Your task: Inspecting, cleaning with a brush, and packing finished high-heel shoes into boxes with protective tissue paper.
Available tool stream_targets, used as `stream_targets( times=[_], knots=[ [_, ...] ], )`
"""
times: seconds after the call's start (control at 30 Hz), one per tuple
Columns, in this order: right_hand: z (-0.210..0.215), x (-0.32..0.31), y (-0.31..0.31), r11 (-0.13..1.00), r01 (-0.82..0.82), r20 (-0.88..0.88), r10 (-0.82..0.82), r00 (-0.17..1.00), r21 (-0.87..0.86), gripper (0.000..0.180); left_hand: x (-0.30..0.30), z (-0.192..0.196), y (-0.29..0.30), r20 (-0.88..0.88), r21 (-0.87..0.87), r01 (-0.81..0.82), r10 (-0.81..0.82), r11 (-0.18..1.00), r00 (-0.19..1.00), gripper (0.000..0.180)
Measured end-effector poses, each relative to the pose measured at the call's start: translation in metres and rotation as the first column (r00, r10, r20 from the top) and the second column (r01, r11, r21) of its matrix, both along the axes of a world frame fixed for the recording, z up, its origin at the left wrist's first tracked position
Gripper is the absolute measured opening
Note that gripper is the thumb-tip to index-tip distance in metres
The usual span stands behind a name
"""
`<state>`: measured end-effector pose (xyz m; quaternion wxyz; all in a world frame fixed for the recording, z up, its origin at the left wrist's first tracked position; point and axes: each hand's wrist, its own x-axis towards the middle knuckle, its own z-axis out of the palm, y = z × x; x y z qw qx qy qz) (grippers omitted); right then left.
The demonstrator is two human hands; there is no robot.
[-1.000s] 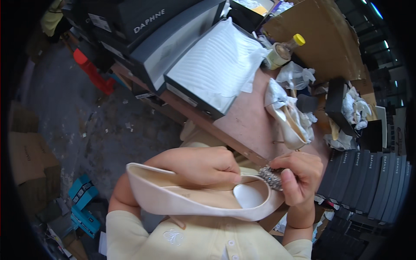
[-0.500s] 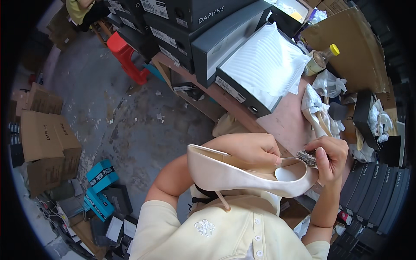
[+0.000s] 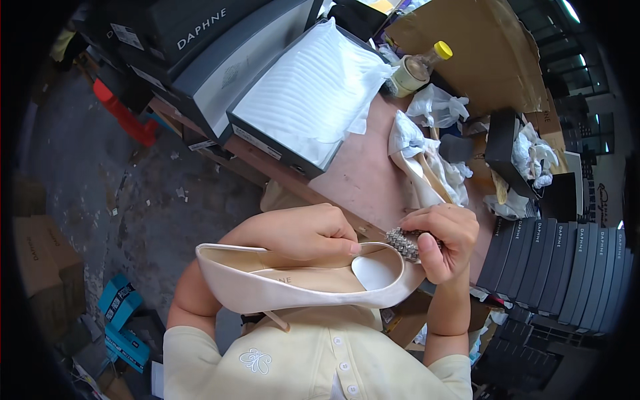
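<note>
A pale pink satin high-heeled pump (image 3: 240, 290) is held across in front of my chest, its toe to the right and its thin heel pointing down. My left hand (image 3: 310, 233) is closed on the far rim of its opening. My right hand (image 3: 445, 241) is closed around the toe end, thumb beside a sparkling rhinestone ornament (image 3: 404, 245) there. A white oval pad (image 3: 373, 274) lies inside the front of the pump. On the table beyond, another pale pump (image 3: 415, 172) lies partly wrapped in white paper.
A grey shoe box (image 3: 293, 160) lined with white foam sheet (image 3: 310, 83) stands on the pinkish table (image 3: 357, 177). Behind it are stacked dark boxes (image 3: 173, 40) and a yellow-capped bottle (image 3: 417, 70). A row of grey boxes (image 3: 547, 267) stands at right; a red stool (image 3: 123, 113) is at far left.
The view has turned to the right, so table, boxes and stool sit further left in the picture. Both hands keep their hold on the pump, and more of its inside now shows.
</note>
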<state>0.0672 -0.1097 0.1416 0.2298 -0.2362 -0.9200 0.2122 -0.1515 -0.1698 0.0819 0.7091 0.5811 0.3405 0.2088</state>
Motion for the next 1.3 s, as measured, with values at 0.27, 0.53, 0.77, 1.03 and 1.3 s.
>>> stream_targets(
  times=[0.27,0.53,0.77,1.03,1.3],
  knots=[
    [-0.014,0.009,0.018,1.000,0.011,-0.114,-0.008,0.993,0.021,0.016,0.007,-0.005,0.021,-0.008,-0.027,0.055,-0.056,0.998,0.998,0.034],
    [-0.025,0.037,0.060,0.963,0.256,-0.145,-0.243,0.959,0.081,0.025,0.026,-0.068,-0.015,0.650,-0.680,0.192,0.460,0.708,0.606,0.084],
    [-0.065,0.091,0.067,0.762,0.632,0.181,-0.608,0.773,-0.143,0.065,0.074,-0.061,-0.021,0.250,-0.479,-0.595,0.750,0.645,0.612,0.082],
    [-0.091,0.099,0.054,0.683,0.599,0.092,-0.624,0.776,-0.418,0.045,0.094,-0.073,0.010,0.142,-0.169,-0.766,0.784,0.621,0.604,0.089],
    [-0.099,0.104,0.016,0.746,0.612,-0.143,-0.658,0.740,-0.263,0.037,0.100,-0.074,0.027,0.066,-0.235,-0.785,0.816,0.573,0.575,0.087]
  ],
)
